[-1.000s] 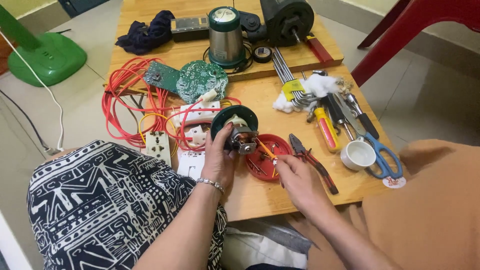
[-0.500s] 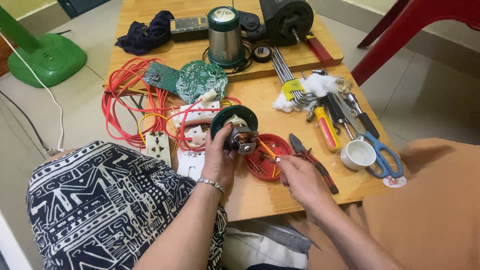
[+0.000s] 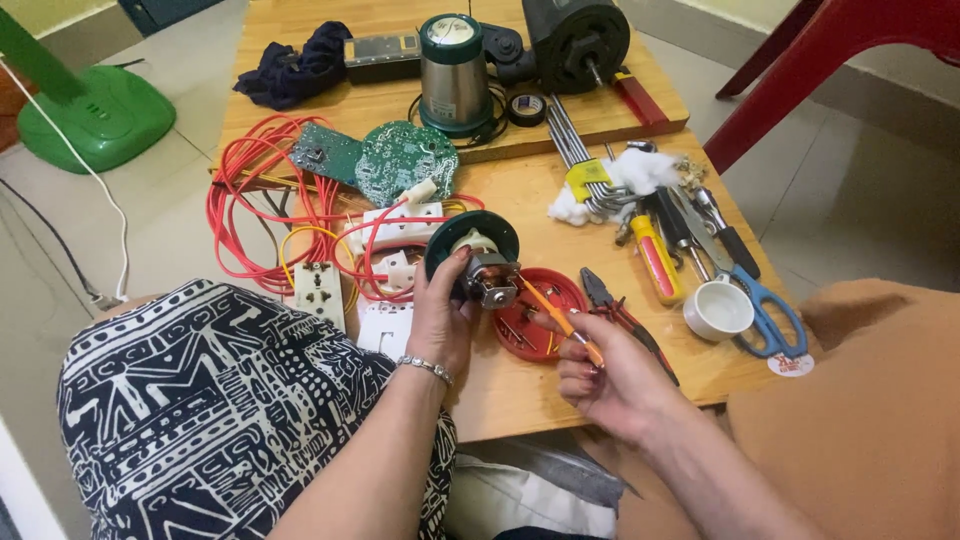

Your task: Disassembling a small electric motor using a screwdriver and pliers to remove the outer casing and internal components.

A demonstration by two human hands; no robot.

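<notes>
Our left hand (image 3: 437, 318) grips the small motor (image 3: 478, 262) above the table (image 3: 520, 200); our right hand (image 3: 610, 378) pinches the orange screwdriver (image 3: 560, 318). We keep the tip seated and the motor steady.

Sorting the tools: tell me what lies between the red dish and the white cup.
In the head view, black-and-red pliers lie on the wooden table between the red dish and the white cup.

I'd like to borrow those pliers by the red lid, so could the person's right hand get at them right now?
Probably not at once: the right hand is shut on a thin orange screwdriver. The pliers lie uncovered on the wooden table just beside that hand, next to the red lid, so nothing else blocks them.
</notes>
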